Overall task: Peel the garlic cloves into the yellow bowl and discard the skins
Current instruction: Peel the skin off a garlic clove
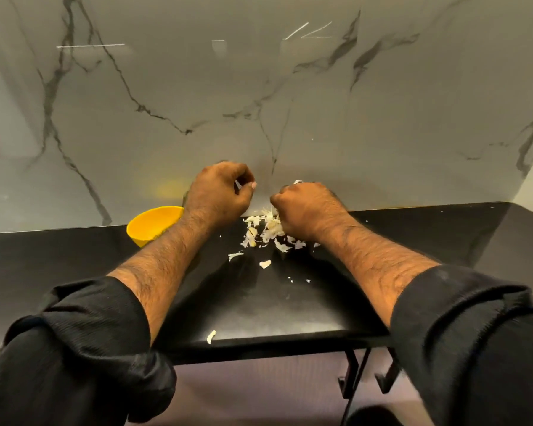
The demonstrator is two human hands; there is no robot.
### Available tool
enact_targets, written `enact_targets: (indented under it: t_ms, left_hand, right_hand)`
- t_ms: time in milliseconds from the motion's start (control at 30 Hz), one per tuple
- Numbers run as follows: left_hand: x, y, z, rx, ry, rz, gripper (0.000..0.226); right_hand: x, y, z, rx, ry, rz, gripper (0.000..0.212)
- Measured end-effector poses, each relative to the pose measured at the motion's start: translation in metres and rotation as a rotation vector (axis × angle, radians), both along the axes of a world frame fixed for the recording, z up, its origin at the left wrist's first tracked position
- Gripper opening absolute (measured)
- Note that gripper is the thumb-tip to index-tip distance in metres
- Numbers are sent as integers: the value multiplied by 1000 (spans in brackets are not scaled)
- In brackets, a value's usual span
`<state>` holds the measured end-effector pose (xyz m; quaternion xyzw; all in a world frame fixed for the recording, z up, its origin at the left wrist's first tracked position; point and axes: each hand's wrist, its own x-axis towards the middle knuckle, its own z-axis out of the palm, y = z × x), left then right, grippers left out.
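A loose heap of pale garlic skins (266,229) lies on the black countertop (74,256), and every place here is given from that heap. Whole cloves cannot be picked out among the flakes. The right hand (305,207) sits on the heap's right edge, fingers curled down into the skins; a bit of white shows at its far knuckles, but whether that is skin or clove is unclear, and the fingertips are hidden by the hand's own back. The left hand (219,195) hovers just above and left of the heap, fingers curled with thumb and forefinger closed together; anything pinched there is too small to make out. The yellow bowl (150,224) stands well left of the heap, its right side covered by the left forearm, its contents out of sight. Stray flakes lie nearer the counter's front edge. Behind the heap rises a veined marble wall (259,87).
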<state>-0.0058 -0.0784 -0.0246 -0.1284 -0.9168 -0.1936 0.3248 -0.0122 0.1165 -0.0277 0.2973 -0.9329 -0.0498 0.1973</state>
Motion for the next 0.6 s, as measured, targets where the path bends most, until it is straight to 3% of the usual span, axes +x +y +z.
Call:
enact_targets:
  t_ms: [133, 333, 500, 600]
  left_hand:
    - [-16, -3, -12, 1, -20, -36, 16]
    - [-28, -5, -30, 104, -91, -107, 17]
    - [-30, 0, -32, 112, -187, -149, 17]
    - [-32, -2, -31, 130, -244, -168, 15]
  right_hand:
    - [-23, 26, -6, -105, -27, -26, 15]
    - [-43, 37, -19, -500, -221, -39, 8]
    - [-49, 28, -19, -420, -273, 9, 7]
    - [-51, 29, -16, -493, -290, 5, 6]
